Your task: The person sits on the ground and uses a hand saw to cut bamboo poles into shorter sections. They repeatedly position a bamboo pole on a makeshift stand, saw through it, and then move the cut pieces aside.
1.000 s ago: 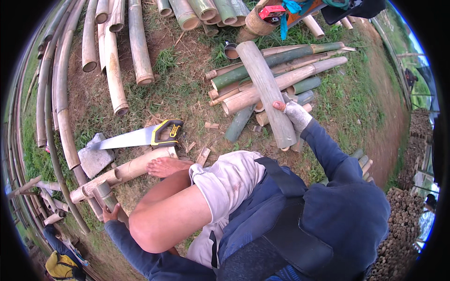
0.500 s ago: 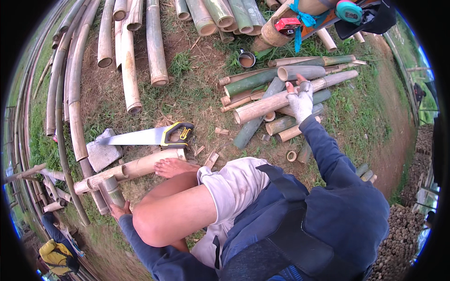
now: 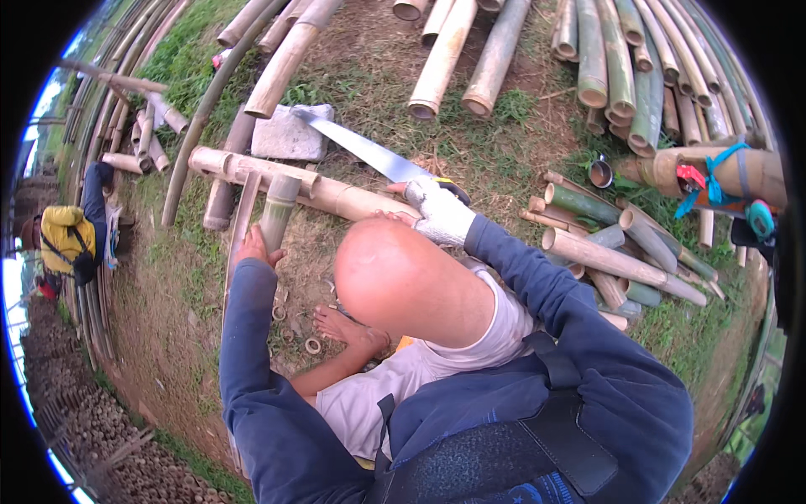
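My left hand [image 3: 259,247], bare, grips the lower end of a short bamboo piece [image 3: 281,206], which stands tilted against a longer bamboo pole [image 3: 344,198] on the ground. A narrow bamboo strip [image 3: 241,220] runs along the outer side of that hand. My right hand [image 3: 441,212], in a whitish glove with bare fingertips, is closed over the handle of a handsaw [image 3: 361,149]; part of the black and yellow handle shows past the glove. The saw's blade reaches left to a grey stone block [image 3: 290,134]. My bent knee is between my hands.
Cut bamboo pieces [image 3: 604,252] lie piled on the right, near a metal cup [image 3: 600,173]. Long bamboo poles [image 3: 495,59] extend across the far side. Small bamboo rings [image 3: 313,345] lie by my foot. A person in yellow [image 3: 67,239] is at the far left.
My right hand has left the bamboo pile and come leftward onto the saw handle. My left hand still holds the short bamboo piece. The whole view has turned to the left.
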Available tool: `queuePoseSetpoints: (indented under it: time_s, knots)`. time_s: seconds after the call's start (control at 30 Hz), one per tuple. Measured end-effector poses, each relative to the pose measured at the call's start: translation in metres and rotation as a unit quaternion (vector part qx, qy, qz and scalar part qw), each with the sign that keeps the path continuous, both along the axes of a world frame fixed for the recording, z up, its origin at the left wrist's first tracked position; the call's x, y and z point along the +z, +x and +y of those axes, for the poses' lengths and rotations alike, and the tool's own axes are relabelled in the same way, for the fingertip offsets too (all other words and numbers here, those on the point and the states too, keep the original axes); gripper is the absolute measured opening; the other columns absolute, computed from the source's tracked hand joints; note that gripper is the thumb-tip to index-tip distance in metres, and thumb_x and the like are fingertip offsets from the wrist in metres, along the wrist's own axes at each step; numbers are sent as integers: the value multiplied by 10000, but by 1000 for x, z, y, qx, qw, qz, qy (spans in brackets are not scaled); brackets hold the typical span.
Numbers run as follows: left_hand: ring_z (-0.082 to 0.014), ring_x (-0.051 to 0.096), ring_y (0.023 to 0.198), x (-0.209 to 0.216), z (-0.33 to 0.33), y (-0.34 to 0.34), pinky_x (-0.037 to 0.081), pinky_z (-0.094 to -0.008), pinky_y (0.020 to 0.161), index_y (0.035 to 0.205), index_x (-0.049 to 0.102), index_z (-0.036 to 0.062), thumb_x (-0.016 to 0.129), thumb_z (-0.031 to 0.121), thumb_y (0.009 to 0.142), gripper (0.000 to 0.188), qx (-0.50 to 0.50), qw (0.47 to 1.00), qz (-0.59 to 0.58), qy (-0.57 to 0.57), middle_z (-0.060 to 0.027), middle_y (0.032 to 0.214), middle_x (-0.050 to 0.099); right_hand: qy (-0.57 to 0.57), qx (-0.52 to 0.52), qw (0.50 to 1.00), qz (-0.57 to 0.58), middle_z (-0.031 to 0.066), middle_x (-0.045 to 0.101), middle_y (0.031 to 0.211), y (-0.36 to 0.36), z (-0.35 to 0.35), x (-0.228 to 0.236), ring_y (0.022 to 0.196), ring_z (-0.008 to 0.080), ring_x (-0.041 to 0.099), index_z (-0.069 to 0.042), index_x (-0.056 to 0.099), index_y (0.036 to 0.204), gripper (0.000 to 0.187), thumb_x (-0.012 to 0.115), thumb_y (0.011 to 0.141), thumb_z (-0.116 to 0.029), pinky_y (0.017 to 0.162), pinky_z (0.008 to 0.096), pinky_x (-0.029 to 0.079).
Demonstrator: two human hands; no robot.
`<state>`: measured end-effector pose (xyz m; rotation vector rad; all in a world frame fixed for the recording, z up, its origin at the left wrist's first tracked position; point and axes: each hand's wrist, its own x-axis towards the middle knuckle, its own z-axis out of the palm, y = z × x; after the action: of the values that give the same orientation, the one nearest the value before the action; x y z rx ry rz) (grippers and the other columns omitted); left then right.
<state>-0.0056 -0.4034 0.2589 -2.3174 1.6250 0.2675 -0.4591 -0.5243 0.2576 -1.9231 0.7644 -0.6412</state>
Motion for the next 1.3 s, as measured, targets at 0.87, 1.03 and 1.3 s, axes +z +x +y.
queuePoseSetpoints:
  time_s: [0.87,1.03,1.3]
  knots:
    - [-371,452,1497,-128,332,46,382,-595,1217,1584,351,10,865,684,800,1155,680,155,326,-639,-252,1573,465,183,74,980,-33,111,661,1222,323,-119,-94,999,209,633,-59,589,1394,486,745,1019,-326,828,339,525]
    - [-367,582,1310,-126,330,51,470,-624,1131,1528,428,65,890,709,768,1097,535,-28,436,-723,-188,1452,548,304,72,942,119,76,677,1136,281,-116,-41,878,197,623,-106,615,1337,463,735,1006,-408,703,341,510]
    - [-427,583,1329,-99,344,42,457,-707,1122,1569,417,120,873,719,777,1092,494,-91,445,-742,-195,1485,553,118,140,982,47,173,645,1315,212,-77,14,1095,276,645,-15,497,1509,679,724,1038,-447,939,385,523]
